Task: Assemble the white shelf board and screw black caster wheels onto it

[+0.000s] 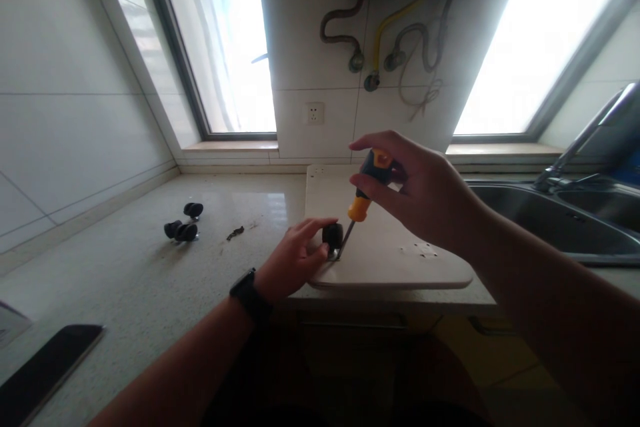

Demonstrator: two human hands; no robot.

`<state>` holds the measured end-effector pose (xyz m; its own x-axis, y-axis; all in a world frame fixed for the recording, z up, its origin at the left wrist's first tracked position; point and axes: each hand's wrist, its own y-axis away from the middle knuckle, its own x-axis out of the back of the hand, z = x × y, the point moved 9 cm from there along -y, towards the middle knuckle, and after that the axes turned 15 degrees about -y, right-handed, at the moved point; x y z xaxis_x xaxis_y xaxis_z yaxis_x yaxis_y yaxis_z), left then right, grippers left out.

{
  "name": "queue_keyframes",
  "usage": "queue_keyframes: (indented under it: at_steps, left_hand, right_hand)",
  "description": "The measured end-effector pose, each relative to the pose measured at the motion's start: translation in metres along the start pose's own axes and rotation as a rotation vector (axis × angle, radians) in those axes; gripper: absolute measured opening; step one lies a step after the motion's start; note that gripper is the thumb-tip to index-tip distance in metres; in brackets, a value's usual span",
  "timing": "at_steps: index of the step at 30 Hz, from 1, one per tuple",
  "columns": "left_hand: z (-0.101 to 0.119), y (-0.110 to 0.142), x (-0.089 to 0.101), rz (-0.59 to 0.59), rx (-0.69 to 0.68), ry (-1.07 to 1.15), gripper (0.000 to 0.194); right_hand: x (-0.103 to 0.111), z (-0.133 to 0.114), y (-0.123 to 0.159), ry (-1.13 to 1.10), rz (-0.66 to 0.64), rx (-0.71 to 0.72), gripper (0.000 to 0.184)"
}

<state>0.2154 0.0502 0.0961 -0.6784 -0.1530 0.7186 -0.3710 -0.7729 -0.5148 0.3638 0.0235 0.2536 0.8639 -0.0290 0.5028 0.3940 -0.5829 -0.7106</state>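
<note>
My right hand (417, 190) grips the handle of a yellow and black screwdriver (359, 208). The tool leans slightly, its tip down at the base of a black caster wheel (333, 237). My left hand (305, 250), with a dark watch on the wrist, is closed around that caster at the near left corner of a pale board (385, 267). The board lies flat on the counter, with small holes at its other corners. Whether a screw sits under the tip is too small to tell.
Several loose black casters (183, 230) lie on the counter (240, 293) to the left. Beside them is a small pile of dark screws (235, 233). A phone-like dark slab (47, 367) rests at the near left. On the right is a sink (525, 213) with a faucet (580, 140).
</note>
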Motion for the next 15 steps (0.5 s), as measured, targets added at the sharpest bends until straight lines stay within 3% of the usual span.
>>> queue_keyframes:
  at_steps: [4,8,11,15]
  left_hand:
    - [-0.005,0.003,0.003,0.016,0.016,0.023,0.045]
    - [-0.011,0.006,0.002,-0.005,0.035,0.075,0.056]
    - [-0.025,0.013,-0.005,0.017,0.074,0.110,0.060]
    - [-0.052,0.028,-0.024,0.110,0.190,0.153,0.064]
  right_hand:
    - [-0.001,-0.001,0.000,0.011,-0.011,0.000,0.035]
    - [-0.002,0.006,0.001,0.004,-0.054,-0.025,0.047]
    - [-0.006,0.012,0.003,-0.010,-0.122,-0.055,0.063]
    - [-0.007,0.009,0.001,0.001,-0.139,-0.003,0.069]
